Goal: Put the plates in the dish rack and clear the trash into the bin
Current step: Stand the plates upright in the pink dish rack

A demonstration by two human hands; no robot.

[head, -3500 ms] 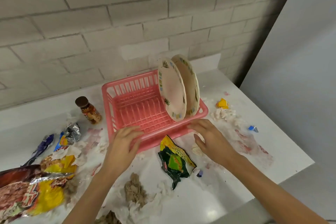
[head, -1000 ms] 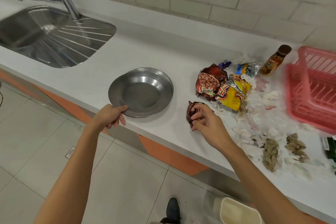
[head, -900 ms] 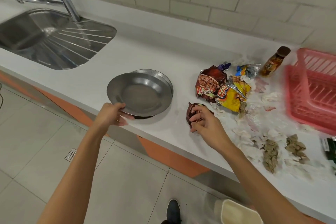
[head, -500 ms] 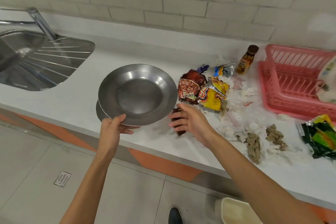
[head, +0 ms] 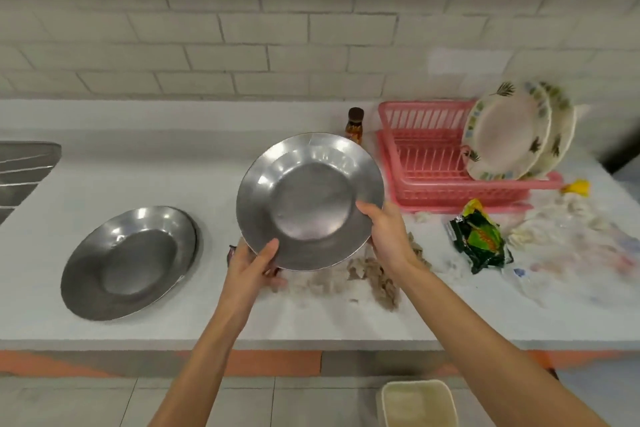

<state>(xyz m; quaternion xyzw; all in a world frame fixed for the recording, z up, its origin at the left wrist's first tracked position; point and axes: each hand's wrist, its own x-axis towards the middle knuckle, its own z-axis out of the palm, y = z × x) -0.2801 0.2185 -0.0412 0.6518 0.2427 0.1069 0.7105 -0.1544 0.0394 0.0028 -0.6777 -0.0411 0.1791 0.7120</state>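
both hands hold a round steel plate [head: 308,201] tilted above the white surface [head: 207,170]: left hand [head: 251,262] fingers grasping its lower rim, right hand [head: 386,232] fingers grasping its right edge, beside the pink plastic dish rack [head: 426,163].

Brown-capped bottle [head: 355,125] upright, upper centre, near wall. Sink drainboard [head: 24,166] at left edge. White counter [head: 138,163]. Pale brick wall [head: 277,28] across top.

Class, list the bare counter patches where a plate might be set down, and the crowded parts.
Bare: between sink and the lying plate; behind that plate to the wall, up to the bottle. Crowded: from under the held plate rightward past the rack front, tissue and wrapper.
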